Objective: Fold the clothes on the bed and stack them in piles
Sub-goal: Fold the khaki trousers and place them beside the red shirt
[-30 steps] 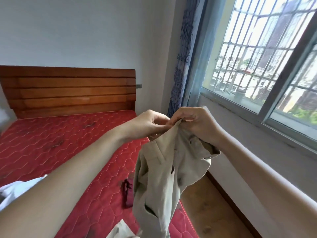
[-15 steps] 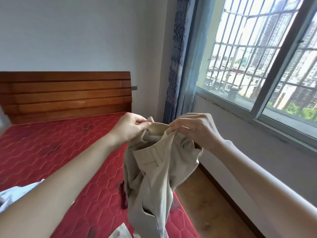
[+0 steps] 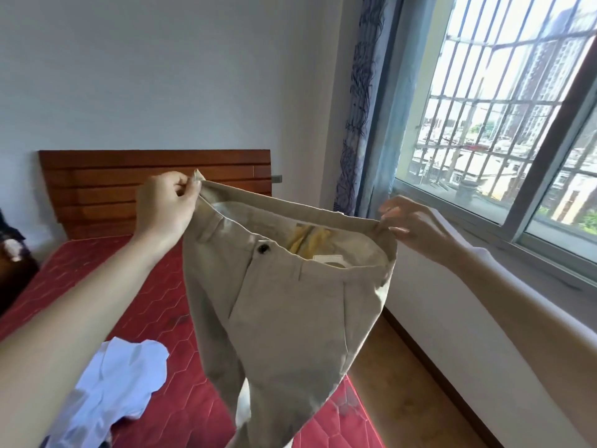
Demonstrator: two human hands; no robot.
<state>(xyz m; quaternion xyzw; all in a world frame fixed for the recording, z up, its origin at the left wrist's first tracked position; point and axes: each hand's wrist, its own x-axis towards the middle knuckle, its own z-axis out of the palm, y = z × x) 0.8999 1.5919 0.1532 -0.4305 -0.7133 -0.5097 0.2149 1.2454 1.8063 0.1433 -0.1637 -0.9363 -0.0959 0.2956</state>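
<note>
I hold a pair of beige trousers (image 3: 290,312) up in the air over the right edge of the bed (image 3: 135,305). My left hand (image 3: 163,205) pinches the left end of the waistband. My right hand (image 3: 416,226) pinches the right end. The waistband is stretched wide between them, its dark button (image 3: 263,248) and the yellow inner lining facing me. The legs hang down past the bottom of the view. A crumpled white garment (image 3: 119,379) lies on the red quilted mattress at the lower left.
A wooden headboard (image 3: 129,185) stands against the white wall. On the right are a barred window (image 3: 504,118) and a blue patterned curtain (image 3: 358,108). A strip of wooden floor (image 3: 407,392) runs between bed and window wall. Something dark (image 3: 13,250) sits at the far left.
My hands have moved apart, spreading the bunched trousers so the waistband is stretched wide. The view has swung left and down, so more of the bed and white garment shows.
</note>
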